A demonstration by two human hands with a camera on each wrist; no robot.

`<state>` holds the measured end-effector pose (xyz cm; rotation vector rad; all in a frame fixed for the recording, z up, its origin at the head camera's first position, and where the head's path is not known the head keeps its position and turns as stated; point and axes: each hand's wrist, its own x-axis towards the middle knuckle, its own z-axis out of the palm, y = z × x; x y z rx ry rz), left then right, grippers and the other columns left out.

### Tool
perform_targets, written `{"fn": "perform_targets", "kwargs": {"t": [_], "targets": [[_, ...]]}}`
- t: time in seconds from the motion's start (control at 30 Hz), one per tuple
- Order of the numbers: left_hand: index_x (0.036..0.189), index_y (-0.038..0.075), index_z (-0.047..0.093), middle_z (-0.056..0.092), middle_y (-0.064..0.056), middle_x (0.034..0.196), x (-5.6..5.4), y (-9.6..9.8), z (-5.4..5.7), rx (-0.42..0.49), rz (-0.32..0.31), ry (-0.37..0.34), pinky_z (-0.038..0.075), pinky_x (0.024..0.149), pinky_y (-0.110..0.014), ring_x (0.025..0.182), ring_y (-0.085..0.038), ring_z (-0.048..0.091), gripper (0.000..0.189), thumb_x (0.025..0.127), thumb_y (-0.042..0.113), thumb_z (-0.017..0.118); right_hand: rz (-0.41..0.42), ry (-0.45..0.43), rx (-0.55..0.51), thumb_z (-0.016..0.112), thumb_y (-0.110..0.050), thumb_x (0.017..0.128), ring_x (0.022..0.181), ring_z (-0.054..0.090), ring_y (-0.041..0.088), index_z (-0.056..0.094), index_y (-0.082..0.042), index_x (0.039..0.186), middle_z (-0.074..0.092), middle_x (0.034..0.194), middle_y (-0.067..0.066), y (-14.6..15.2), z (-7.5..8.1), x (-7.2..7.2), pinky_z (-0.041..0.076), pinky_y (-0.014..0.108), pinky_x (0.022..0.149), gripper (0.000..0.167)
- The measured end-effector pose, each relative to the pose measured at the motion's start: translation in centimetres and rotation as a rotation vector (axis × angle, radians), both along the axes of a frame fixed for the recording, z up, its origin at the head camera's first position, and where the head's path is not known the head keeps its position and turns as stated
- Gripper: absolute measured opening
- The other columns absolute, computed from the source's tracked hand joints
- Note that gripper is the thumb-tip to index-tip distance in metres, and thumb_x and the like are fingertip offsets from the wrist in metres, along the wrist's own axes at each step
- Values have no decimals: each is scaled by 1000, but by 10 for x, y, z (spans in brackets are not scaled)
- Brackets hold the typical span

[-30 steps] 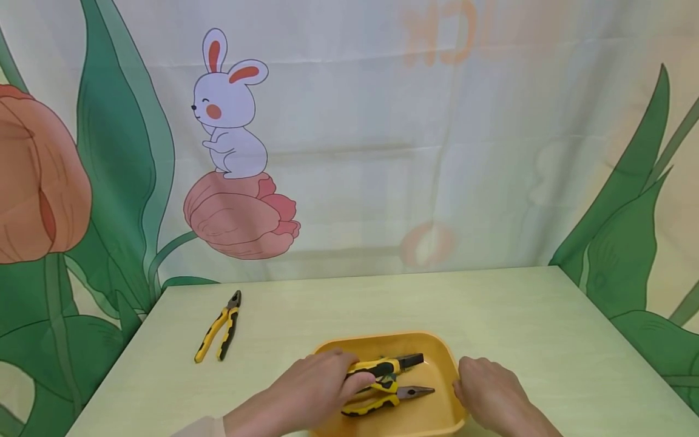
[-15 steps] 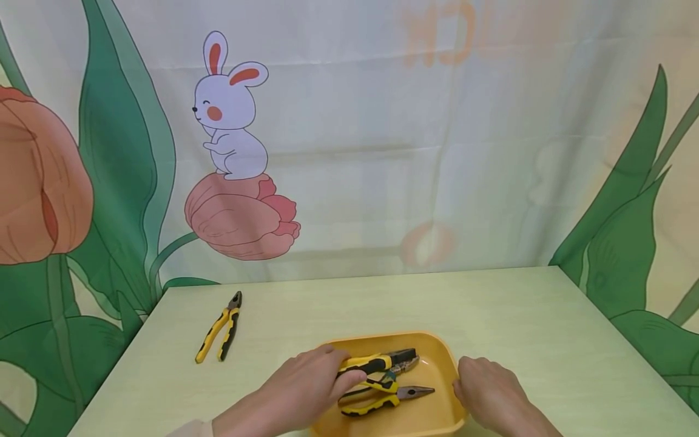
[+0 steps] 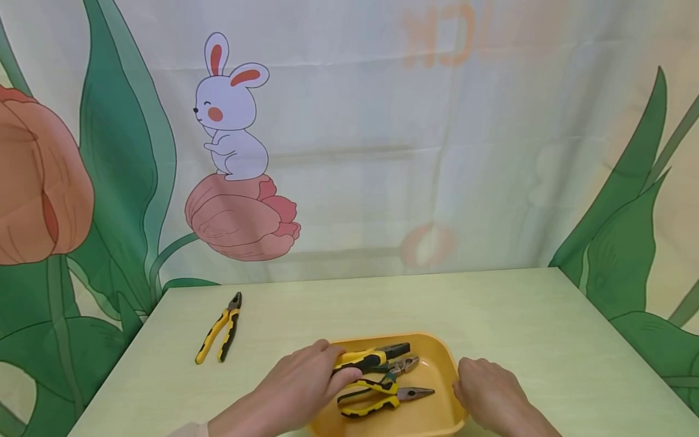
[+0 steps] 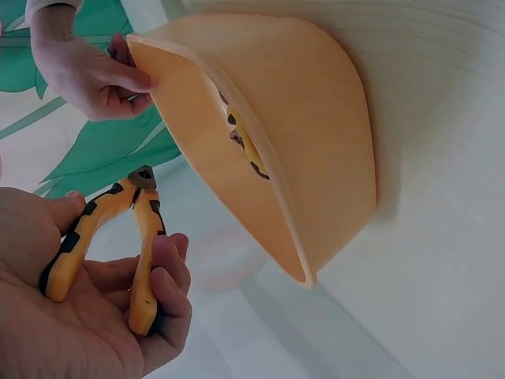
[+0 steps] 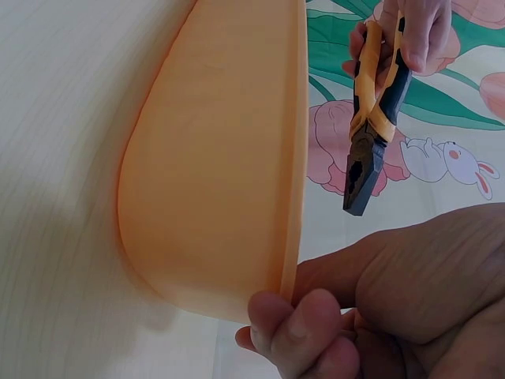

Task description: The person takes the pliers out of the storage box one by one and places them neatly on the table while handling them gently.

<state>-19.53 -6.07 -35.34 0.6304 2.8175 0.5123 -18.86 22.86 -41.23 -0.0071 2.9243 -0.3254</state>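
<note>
One pale table (image 3: 524, 315) bears the yellow basin (image 3: 428, 420), whose right rim the right hand (image 3: 488, 388) pinches. The left hand (image 3: 300, 382) grips the held pliers (image 3: 371, 359) over the basin's left part; over the last second both have shifted slightly toward the basin's left side, baring the head of the green-handled pliers (image 3: 405, 365). These overlap the needle-nose pliers (image 3: 397, 398) inside the basin, so the held pair now seems separated from them. More pliers (image 3: 230, 326) lie well left of the basin. The right wrist view shows, as the head view cannot, the held pliers raised above the basin's rim; only the left wrist view shows their handle ends, spread apart.
</note>
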Motion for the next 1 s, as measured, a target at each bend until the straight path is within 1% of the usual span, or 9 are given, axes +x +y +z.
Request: {"fn": "perform_targets", "kwargs": {"t": [0.13, 0.23, 0.37, 0.5, 0.6, 0.67, 0.8, 0.9, 1.0], "targets": [[128, 5, 66, 58, 0, 97, -1, -3, -1, 1, 6, 14, 50, 77, -42, 80, -16, 52, 59, 103, 56, 54, -9, -10, -3, 64, -9, 96, 53, 41, 15, 53, -9, 69, 47, 61, 1, -1, 0, 0, 38, 29, 52, 30], [130, 4, 66, 59, -1, 99, -1, -6, -2, -5, 15, 28, 51, 78, -42, 81, -16, 53, 60, 103, 56, 54, -14, -13, -1, 64, -9, 96, 54, 42, 16, 53, -9, 70, 48, 62, 2, -1, 0, 0, 39, 29, 53, 29], [131, 3, 65, 62, -3, 104, -2, -10, -3, 5, 20, 62, 54, 82, -45, 86, -16, 57, 61, 103, 55, 55, -25, -26, 5, 64, -9, 97, 54, 43, 15, 53, -9, 70, 49, 62, 2, -3, 0, -1, 39, 28, 53, 29], [129, 2, 66, 63, -4, 104, -2, -15, -4, 29, 20, 97, 54, 80, -45, 85, -17, 58, 58, 104, 53, 55, -28, -33, 12, 64, -10, 98, 55, 44, 15, 54, -9, 71, 51, 63, 2, -3, 1, -2, 40, 28, 54, 28], [130, 3, 65, 63, -4, 104, -3, -18, -4, 32, 29, 106, 54, 79, -45, 84, -16, 57, 58, 104, 54, 54, -27, -34, 10, 64, -11, 98, 55, 45, 15, 54, -9, 72, 51, 64, 3, -3, 0, -2, 40, 29, 54, 28], [131, 4, 64, 63, -4, 104, -3, -20, -4, 28, 41, 105, 54, 80, -44, 84, -16, 56, 60, 103, 56, 53, -27, -36, 9, 64, -10, 98, 55, 45, 16, 54, -9, 72, 51, 64, 3, -3, 0, -2, 40, 29, 54, 28], [130, 4, 65, 62, -4, 103, -4, -24, -3, 24, 69, 119, 54, 80, -45, 83, -17, 56, 58, 104, 54, 54, -29, -38, 6, 64, -10, 98, 55, 45, 16, 54, -8, 72, 51, 64, 3, -2, -1, -3, 40, 29, 54, 28], [130, 4, 65, 63, -4, 105, -4, -27, -3, 27, 90, 140, 55, 82, -46, 87, -18, 58, 56, 104, 53, 54, -29, -39, 8, 65, -11, 98, 55, 45, 16, 54, -8, 72, 51, 64, 3, -2, -2, -3, 41, 29, 55, 28], [132, 5, 64, 64, -5, 110, -5, -31, -3, 31, 117, 146, 55, 85, -48, 93, -19, 61, 57, 104, 53, 54, -31, -38, 13, 65, -10, 97, 56, 46, 16, 54, -9, 72, 51, 64, 2, -2, -3, -4, 41, 29, 55, 28]]}}
